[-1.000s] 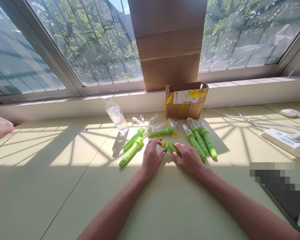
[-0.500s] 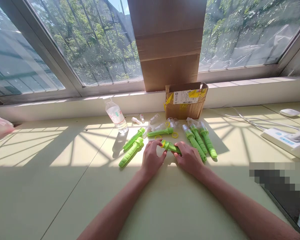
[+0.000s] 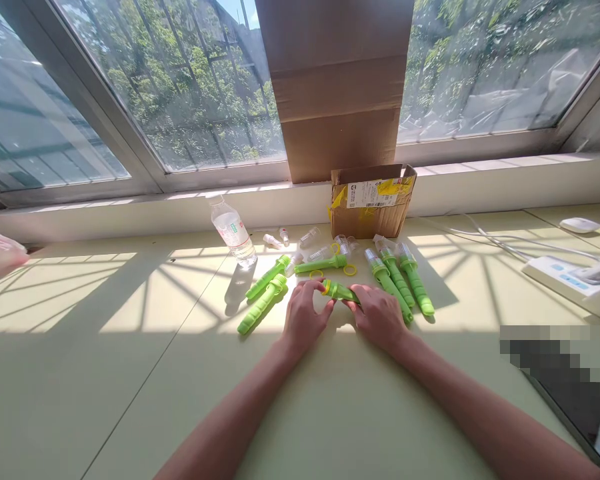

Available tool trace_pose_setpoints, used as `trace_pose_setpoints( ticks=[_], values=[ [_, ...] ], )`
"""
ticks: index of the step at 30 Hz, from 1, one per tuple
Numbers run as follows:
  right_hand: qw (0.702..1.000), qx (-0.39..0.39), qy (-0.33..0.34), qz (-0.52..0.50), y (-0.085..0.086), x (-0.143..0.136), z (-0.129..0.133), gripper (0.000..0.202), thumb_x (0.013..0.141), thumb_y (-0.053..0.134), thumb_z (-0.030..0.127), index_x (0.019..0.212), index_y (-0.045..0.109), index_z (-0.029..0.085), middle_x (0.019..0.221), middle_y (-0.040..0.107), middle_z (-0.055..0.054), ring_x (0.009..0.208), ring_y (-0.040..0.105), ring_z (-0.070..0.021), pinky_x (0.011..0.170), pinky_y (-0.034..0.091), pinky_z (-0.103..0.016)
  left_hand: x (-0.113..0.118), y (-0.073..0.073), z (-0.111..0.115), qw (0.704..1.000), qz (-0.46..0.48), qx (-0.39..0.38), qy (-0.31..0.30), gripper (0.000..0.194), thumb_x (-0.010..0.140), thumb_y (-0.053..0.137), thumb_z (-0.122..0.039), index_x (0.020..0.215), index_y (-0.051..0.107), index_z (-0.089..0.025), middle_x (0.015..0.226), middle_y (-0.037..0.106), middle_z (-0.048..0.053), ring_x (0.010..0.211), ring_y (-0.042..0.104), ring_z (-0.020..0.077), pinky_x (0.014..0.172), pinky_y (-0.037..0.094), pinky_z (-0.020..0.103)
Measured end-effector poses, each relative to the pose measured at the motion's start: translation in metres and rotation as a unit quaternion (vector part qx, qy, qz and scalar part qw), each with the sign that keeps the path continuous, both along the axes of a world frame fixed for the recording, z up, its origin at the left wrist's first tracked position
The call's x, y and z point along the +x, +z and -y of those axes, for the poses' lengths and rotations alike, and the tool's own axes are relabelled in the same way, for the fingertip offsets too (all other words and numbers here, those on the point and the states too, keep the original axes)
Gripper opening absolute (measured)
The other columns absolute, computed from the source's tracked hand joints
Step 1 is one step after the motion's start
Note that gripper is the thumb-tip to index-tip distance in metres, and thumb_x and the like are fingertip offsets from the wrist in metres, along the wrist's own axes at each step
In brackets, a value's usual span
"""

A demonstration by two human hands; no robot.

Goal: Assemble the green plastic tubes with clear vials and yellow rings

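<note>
A green tube (image 3: 341, 292) with a yellow ring at its left end lies between my two hands. The fingers of my left hand (image 3: 305, 315) pinch its ringed end. Around its right end my right hand (image 3: 379, 313) is closed. Just beyond, another green tube (image 3: 323, 265) lies sideways, near loose yellow rings (image 3: 349, 270). Two green tubes (image 3: 263, 305) rest to the left of my left hand. To the right, three green tubes with clear tops (image 3: 417, 283) lie side by side.
A water bottle (image 3: 234, 233) stands at the back left. Clear caps (image 3: 309, 237) and small white pieces (image 3: 273, 241) lie before an open cardboard box (image 3: 367, 217). At the right are a power strip (image 3: 563, 279) with cables and a dark, partly pixelated object (image 3: 565, 400).
The green tube between my hands has turned slightly, and its underside loop no longer shows. Both hands have stayed almost in place.
</note>
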State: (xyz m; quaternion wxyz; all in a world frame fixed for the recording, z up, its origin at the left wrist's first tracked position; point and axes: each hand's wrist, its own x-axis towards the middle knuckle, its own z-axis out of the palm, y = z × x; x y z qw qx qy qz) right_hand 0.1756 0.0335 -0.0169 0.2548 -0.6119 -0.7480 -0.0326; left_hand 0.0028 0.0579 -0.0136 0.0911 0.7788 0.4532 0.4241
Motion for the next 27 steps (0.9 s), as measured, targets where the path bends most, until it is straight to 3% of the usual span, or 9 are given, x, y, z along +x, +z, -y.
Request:
trace_pose_setpoints(
  ticks=[12,18,27],
  values=[
    [1.000,-0.029,0.001,0.012,0.0005,-0.0017,0.0012,0.023,0.090,0.044,0.032,0.101,0.058,0.018,0.092,0.068,-0.006,0.079,0.060,-0.0186,0.058,0.030,-0.027,-0.0007,0.0002,-0.0009,1.000,0.010,-0.021,-0.009,0.019,0.078,0.060,-0.020,0.092,0.049,-0.022,0.109,0.062,0.007,0.102,0.058,0.0225,0.084,0.048,0.041],
    [0.999,-0.038,0.018,-0.021,-0.0031,0.0008,-0.0005,0.025,0.084,0.049,0.021,0.108,0.051,0.019,0.099,0.065,-0.005,0.076,0.059,-0.0163,0.057,0.030,-0.025,-0.0003,0.0006,0.0002,1.000,0.002,-0.023,-0.010,0.018,0.078,0.060,-0.019,0.092,0.048,-0.022,0.110,0.062,0.007,0.102,0.058,0.0223,0.083,0.048,0.040],
    [1.000,-0.016,0.009,-0.015,-0.0011,0.0001,0.0015,0.014,0.085,0.048,0.022,0.097,0.054,0.018,0.094,0.061,-0.006,0.078,0.057,-0.0160,0.055,0.029,-0.025,-0.0005,0.0004,-0.0004,1.000,0.004,-0.018,-0.009,0.016,0.080,0.060,-0.022,0.092,0.049,-0.022,0.109,0.062,0.007,0.102,0.058,0.0225,0.084,0.047,0.040]
  ],
)
